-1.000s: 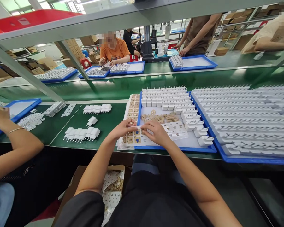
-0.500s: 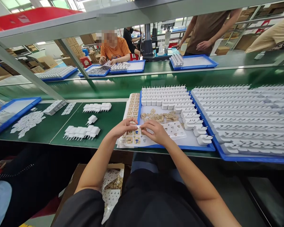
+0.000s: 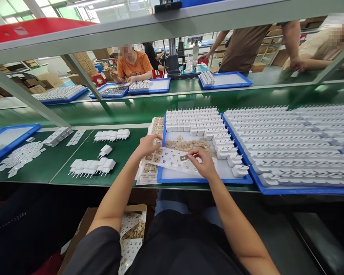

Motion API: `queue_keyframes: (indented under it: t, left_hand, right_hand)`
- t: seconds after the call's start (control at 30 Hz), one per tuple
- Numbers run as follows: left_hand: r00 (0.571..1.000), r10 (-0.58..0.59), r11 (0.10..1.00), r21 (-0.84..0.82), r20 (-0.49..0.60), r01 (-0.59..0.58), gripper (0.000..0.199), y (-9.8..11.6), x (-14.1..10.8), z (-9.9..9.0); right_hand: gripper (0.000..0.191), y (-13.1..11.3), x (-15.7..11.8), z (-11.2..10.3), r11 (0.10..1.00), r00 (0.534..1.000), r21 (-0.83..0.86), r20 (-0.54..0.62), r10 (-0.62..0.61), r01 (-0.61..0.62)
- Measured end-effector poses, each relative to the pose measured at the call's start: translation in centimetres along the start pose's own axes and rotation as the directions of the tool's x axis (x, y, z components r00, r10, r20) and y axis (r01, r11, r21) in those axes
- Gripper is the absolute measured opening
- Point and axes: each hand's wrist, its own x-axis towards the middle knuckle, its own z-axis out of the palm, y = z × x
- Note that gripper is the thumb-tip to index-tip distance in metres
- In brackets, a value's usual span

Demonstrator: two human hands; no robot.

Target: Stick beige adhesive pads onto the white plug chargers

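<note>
The right hand [image 3: 204, 163] pinches a small tan square sticker [image 3: 184, 157] between thumb and forefinger, lifted just clear of the white backing sheet of stickers [image 3: 172, 159]. The left hand [image 3: 148, 145] is closed on the far left corner of that sheet, holding it tilted up off the blue-rimmed plastic tray [image 3: 202, 180]. Half a second ago both hands met at one spot low on the sheet near the tray's front left corner; now they have parted, the sheet has swung up and over the tray floor, and one sticker has come away, so a peel looks just finished and the sticker is free to be carried. Left of the tray, a stack of unpeeled tan sticker sheets [image 3: 157, 125] overlaps its edge. On the tray's far half stand rows of white plastic charger plugs [image 3: 192, 118], with a loose heap of peeled tan scraps [image 3: 186, 145] in front of them. Open tray floor lies only near its front rim, under the right wrist. To the tray's right, a second, larger blue tray of white plugs [image 3: 289, 145] butts against it, leaving no gap; to its left the green bench top [image 3: 126, 152] is mostly open.
</note>
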Motion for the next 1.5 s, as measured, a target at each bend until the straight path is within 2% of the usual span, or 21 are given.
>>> queue_keyframes:
  t: [0.1,0.27,0.37,0.43,0.5,0.6,0.7,0.77,0.83,0.9,0.97,1.03,1.17,1.3,1.4,1.47,1.5]
  left_hand:
    - [0.989,0.114,0.991,0.086,-0.099,-0.106,0.034,2.9,3.3,2.8]
    - [0.957,0.241,0.958,0.196,-0.159,-0.209,0.063,7.7,8.5,8.9]
    - [0.945,0.283,0.929,0.293,-0.166,-0.227,0.052,9.3,10.0,11.1]
    - [0.933,0.311,0.924,0.288,-0.183,-0.251,0.037,9.9,10.0,11.6]
    - [0.927,0.309,0.947,0.159,-0.211,-0.279,0.029,10.2,9.3,11.4]
    - [0.943,0.264,0.954,-0.086,-0.204,-0.286,0.021,9.9,6.9,9.8]
    - [0.969,0.181,0.924,-0.308,-0.166,-0.226,0.031,8.6,2.8,7.5]
    - [0.992,0.063,0.776,-0.620,-0.105,-0.115,0.047,7.4,-0.5,6.3]
    - [1.000,-0.026,0.556,-0.831,-0.006,0.009,0.062,6.5,-3.6,5.7]
    - [0.997,-0.053,0.423,-0.903,0.063,0.080,0.073,5.7,-5.9,5.9]
    - [0.996,-0.039,0.385,-0.919,0.075,0.084,0.075,5.1,-7.1,6.6]
    - [0.998,-0.005,0.434,-0.899,0.057,0.054,0.068,4.6,-7.6,7.5]
    - [0.995,0.080,0.605,-0.796,0.061,0.000,0.052,4.0,-7.6,8.6]
    - [0.976,0.216,0.711,-0.685,-0.002,-0.159,0.049,3.8,-7.7,8.7]
    - [0.980,0.186,0.767,-0.613,-0.068,-0.188,0.049,3.7,-8.2,8.9]
    - [0.983,0.142,0.774,-0.607,-0.114,-0.182,0.047,3.7,-8.6,9.1]
    - [0.983,0.133,0.766,-0.616,-0.126,-0.183,0.045,3.7,-8.8,9.2]
  right_hand:
    - [0.010,0.1,-0.4,0.1,0.999,1.000,-0.048,-0.014,-0.017,0.017]
    - [0.010,-0.1,-0.7,0.1,0.991,0.998,-0.118,-0.019,-0.058,0.055]
    - [0.011,0.0,-0.7,-0.1,0.988,0.997,-0.136,-0.012,-0.070,0.068]
    - [0.012,0.1,-0.7,-0.2,0.988,0.997,-0.137,-0.003,-0.075,0.074]
    - [0.013,0.0,-0.7,-0.3,0.989,0.997,-0.126,0.003,-0.077,0.077]
    - [0.012,-0.2,-0.7,-0.4,0.992,0.997,-0.101,-0.004,-0.077,0.077]
    - [0.013,-0.5,-0.8,-0.5,0.999,0.999,0.019,-0.005,-0.045,0.045]
    - [0.015,-0.7,-0.9,-0.4,0.993,0.999,0.120,0.028,-0.015,0.012]
    - [0.016,-1.0,-1.1,0.0,0.976,0.995,0.216,0.097,-0.003,-0.018]
    - [0.017,-1.6,-1.4,0.6,0.950,0.986,0.310,0.165,-0.011,-0.041]
    - [0.018,-2.2,-1.7,1.3,0.919,0.978,0.389,0.206,-0.015,-0.068]
    - [0.019,-2.7,-1.9,1.7,0.905,0.978,0.418,0.207,-0.003,-0.085]
    - [0.022,-2.8,-2.3,1.7,0.892,0.976,0.425,0.204,0.069,-0.152]
    - [0.025,-2.3,-2.7,1.3,0.801,0.957,0.539,0.254,0.139,-0.259]
    - [0.030,-2.0,-2.7,1.1,0.722,0.950,0.621,0.259,0.176,-0.304]
    - [0.033,-1.9,-2.6,1.1,0.712,0.955,0.636,0.180,0.238,-0.297]
    - [0.033,-1.9,-2.5,1.1,0.730,0.956,0.624,0.099,0.278,-0.277]
